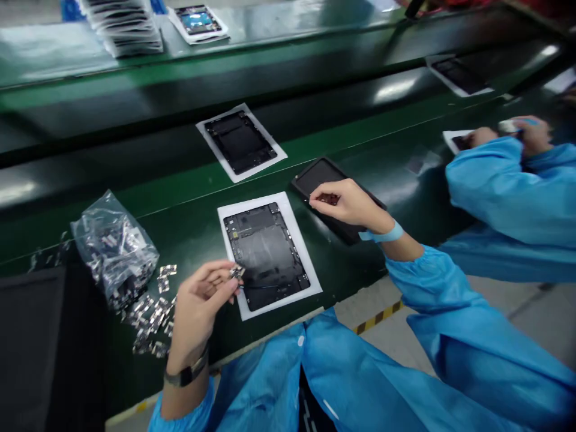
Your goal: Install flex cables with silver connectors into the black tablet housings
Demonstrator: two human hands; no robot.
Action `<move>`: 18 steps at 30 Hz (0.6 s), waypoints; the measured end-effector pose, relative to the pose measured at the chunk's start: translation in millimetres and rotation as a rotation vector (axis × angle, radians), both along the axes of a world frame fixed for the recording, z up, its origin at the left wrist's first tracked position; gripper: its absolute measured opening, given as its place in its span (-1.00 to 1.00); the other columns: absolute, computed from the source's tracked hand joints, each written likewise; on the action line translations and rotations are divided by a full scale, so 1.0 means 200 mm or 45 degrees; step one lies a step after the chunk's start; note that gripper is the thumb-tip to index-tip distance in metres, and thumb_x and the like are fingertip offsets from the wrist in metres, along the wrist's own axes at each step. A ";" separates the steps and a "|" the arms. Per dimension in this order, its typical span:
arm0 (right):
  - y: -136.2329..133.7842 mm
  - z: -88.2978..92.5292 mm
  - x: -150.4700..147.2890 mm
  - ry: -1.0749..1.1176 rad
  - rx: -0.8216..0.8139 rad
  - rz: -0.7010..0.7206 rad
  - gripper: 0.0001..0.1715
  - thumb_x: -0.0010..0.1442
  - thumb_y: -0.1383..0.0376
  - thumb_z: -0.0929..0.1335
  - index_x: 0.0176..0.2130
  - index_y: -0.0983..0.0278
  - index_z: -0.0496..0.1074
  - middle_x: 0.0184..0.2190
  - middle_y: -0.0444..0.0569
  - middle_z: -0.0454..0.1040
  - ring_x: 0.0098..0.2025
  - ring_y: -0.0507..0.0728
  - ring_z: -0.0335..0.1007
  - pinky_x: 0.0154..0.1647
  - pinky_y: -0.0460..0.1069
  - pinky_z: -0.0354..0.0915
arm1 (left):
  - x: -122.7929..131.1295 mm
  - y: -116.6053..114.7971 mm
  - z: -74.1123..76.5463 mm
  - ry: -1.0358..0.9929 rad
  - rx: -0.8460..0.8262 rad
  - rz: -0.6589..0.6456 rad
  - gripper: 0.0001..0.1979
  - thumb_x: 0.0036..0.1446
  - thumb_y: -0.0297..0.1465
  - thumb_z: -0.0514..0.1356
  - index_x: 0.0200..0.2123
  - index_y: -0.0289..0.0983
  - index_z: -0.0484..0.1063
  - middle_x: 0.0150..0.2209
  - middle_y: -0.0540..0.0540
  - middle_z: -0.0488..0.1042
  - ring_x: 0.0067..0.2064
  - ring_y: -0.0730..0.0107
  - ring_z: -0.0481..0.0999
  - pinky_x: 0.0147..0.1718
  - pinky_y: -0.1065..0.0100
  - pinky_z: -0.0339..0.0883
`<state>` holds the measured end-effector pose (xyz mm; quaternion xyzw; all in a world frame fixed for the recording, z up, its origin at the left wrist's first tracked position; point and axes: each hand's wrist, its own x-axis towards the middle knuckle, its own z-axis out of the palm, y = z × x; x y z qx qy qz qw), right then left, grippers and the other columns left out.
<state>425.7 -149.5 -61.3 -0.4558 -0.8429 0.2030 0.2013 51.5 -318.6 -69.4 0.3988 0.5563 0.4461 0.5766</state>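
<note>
My left hand is closed in a pinch on a small silvery metal part. It hovers at the lower left edge of a black tablet housing, which lies open on a white sheet. A thin dark strip runs from near those fingertips across the housing; whether I hold it is unclear. Over a shallow black tray, my right hand has thumb and fingers pinched together. Small reddish-brown bits show between its fingers, too small to name.
Left of me, a clear plastic bag and a pile of loose metal parts lie beside a black box. Another tablet housing sits farther back. A co-worker's blue sleeves are at right. Stacked sheets stand on the shelf.
</note>
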 end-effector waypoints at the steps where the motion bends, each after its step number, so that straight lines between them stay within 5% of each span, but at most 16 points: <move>1: -0.03 0.01 -0.07 0.077 -0.033 0.012 -0.82 0.29 0.25 0.38 -0.27 0.28 0.57 -0.34 -0.03 0.61 -0.35 0.09 0.48 -0.28 -0.04 0.30 | 0.03 0.00 0.00 -0.020 -0.002 -0.028 -0.69 0.13 -0.38 0.41 -0.05 -0.26 0.52 -0.35 -0.08 0.55 -0.36 0.39 0.56 -0.45 0.49 0.43; 9: -0.26 0.02 -0.58 0.518 -0.286 0.367 -0.84 0.29 0.34 0.37 -0.16 0.30 0.58 -0.34 -0.07 0.64 -0.30 0.06 0.56 -0.21 -0.09 0.37 | 0.18 0.06 0.00 -0.075 0.095 0.001 -0.77 0.13 -0.38 0.40 -0.11 -0.28 0.62 -0.39 -0.07 0.53 -0.41 0.47 0.47 -0.48 0.50 0.34; 18: -0.34 -0.03 -0.75 0.580 -0.304 0.561 -0.90 0.26 0.38 0.39 -0.31 0.31 0.54 -0.42 -0.14 0.56 -0.39 -0.03 0.45 -0.28 -0.15 0.30 | 0.12 0.01 -0.02 0.062 0.136 0.089 -0.77 0.16 -0.37 0.38 -0.10 -0.26 0.66 -0.41 -0.07 0.52 -0.42 0.48 0.46 -0.48 0.48 0.30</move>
